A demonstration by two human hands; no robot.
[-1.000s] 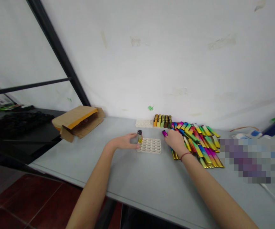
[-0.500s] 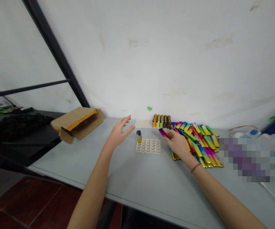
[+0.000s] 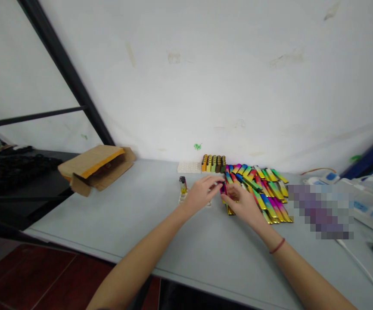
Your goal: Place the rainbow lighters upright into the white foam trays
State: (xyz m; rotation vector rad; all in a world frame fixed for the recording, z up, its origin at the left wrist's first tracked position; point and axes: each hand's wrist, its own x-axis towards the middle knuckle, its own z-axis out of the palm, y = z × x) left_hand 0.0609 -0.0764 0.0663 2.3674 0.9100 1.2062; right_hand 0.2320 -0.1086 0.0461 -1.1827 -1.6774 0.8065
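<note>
A shiny purple metallic lighter sleeve [image 3: 223, 188] stands roughly upright between my two hands, partly covered by fingers. My right hand [image 3: 243, 204] pinches it from the right side. The fingertips of my left hand [image 3: 199, 196] close on its upper end. Below and behind my left hand is a white tray with round pockets [image 3: 181, 200], mostly hidden. A yellow see-through lighter with a black top [image 3: 183, 184] stands upright at its back left corner. To the right of my hands lies a pile of rainbow and gold metallic sleeves [image 3: 270, 202].
Against the wall, upright lighters [image 3: 214, 163] stand in rows beside another white tray [image 3: 189, 167]. An open cardboard box [image 3: 92, 165] lies at the left. On the right are a blurred patch [image 3: 322, 211], white power strips [image 3: 361, 196] and cables. A black rack stands at far left.
My left hand has moved right, from open in the air to the sleeve in my right hand. The sleeve has turned from slanted to upright. The view has shifted slightly.
</note>
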